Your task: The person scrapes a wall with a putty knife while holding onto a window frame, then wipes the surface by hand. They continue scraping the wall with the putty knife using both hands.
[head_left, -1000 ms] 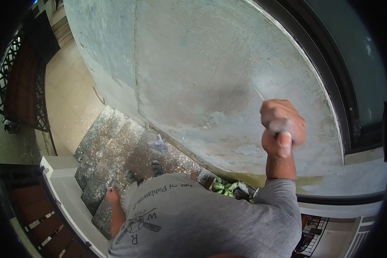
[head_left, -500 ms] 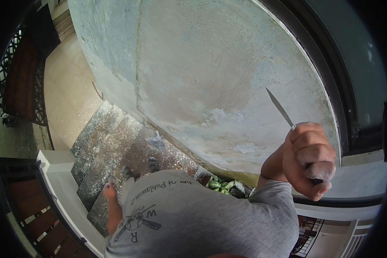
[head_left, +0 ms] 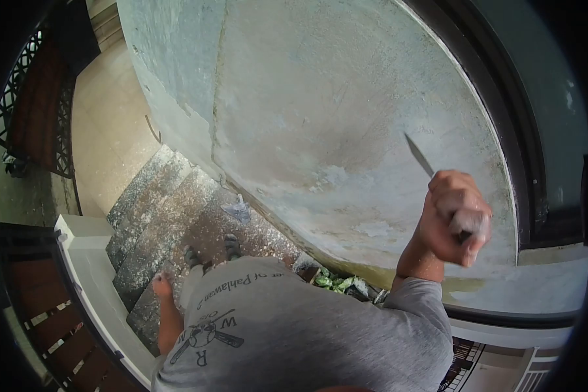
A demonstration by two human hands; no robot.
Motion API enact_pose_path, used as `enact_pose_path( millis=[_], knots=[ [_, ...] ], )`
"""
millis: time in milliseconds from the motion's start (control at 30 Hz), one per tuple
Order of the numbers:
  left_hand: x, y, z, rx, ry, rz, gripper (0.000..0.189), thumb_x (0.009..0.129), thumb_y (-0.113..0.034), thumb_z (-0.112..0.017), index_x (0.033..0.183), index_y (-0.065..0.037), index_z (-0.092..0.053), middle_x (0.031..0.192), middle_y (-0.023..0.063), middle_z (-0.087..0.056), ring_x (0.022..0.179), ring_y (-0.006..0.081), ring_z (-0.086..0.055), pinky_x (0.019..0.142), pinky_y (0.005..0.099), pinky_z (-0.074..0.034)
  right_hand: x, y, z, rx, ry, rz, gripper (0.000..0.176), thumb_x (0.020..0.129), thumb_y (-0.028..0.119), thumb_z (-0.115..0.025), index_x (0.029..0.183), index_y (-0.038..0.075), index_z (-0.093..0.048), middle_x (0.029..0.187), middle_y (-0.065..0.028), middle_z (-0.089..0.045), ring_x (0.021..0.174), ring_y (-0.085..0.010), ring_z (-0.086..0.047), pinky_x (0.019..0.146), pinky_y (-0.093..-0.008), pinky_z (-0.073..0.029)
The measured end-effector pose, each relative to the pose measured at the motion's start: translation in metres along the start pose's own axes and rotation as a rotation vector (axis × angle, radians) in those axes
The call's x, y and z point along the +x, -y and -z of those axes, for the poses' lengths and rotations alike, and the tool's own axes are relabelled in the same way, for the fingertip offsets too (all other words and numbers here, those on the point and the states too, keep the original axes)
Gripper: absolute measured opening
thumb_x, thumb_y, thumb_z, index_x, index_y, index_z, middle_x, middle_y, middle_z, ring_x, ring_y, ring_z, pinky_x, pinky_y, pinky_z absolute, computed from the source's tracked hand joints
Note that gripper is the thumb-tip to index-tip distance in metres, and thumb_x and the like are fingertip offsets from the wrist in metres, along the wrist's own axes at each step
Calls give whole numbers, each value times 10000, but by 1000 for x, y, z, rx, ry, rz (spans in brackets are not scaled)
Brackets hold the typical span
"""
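Observation:
My right hand (head_left: 456,219) is raised at the right, its fingers wrapped round the handle of a scraper. The scraper's thin metal blade (head_left: 418,155) points up and left, in front of the patchy grey-green wall (head_left: 294,98); whether its tip touches the wall cannot be made out. Down at the lower left, my left hand (head_left: 162,285) hangs above the steps with its fingers curled. Anything inside it is too small to tell.
Steps (head_left: 157,215) strewn with pale flakes lie below, with a crumpled plastic piece (head_left: 237,209) beside the wall's base. Green-leaved plants (head_left: 336,281) stand at the wall's foot. A white ledge (head_left: 88,242) borders the steps; a dark window frame (head_left: 522,130) is at the right.
My right hand has moved slightly up and left with the scraper. My left hand has shifted a little left. The view has tilted slightly.

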State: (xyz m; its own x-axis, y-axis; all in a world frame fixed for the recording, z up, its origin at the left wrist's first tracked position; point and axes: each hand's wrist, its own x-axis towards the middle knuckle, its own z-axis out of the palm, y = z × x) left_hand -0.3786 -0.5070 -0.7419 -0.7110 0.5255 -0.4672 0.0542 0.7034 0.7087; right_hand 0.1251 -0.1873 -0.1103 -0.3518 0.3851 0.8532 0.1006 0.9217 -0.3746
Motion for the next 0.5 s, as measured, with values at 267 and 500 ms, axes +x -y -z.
enact_pose_path(
  millis=[267,500],
  knots=[
    [-9,10,18,16,21,-27,315,977,-239,-650,838,33,-725,753,133,-729,666,212,-699,653,385,-536,-14,-12,-10,-209,-52,0,408,989,195,-501,631,46,-376,546,-58,-412,445,-193,-428,434,-322,-359],
    [11,30,4,5,-23,-25,327,1010,-314,-639,873,-28,-719,748,71,-715,606,150,-675,507,290,-475,0,0,-22,-406,110,177,521,1099,330,-460,628,147,-333,563,-31,-468,377,-115,-391,380,-259,-350]
  ],
)
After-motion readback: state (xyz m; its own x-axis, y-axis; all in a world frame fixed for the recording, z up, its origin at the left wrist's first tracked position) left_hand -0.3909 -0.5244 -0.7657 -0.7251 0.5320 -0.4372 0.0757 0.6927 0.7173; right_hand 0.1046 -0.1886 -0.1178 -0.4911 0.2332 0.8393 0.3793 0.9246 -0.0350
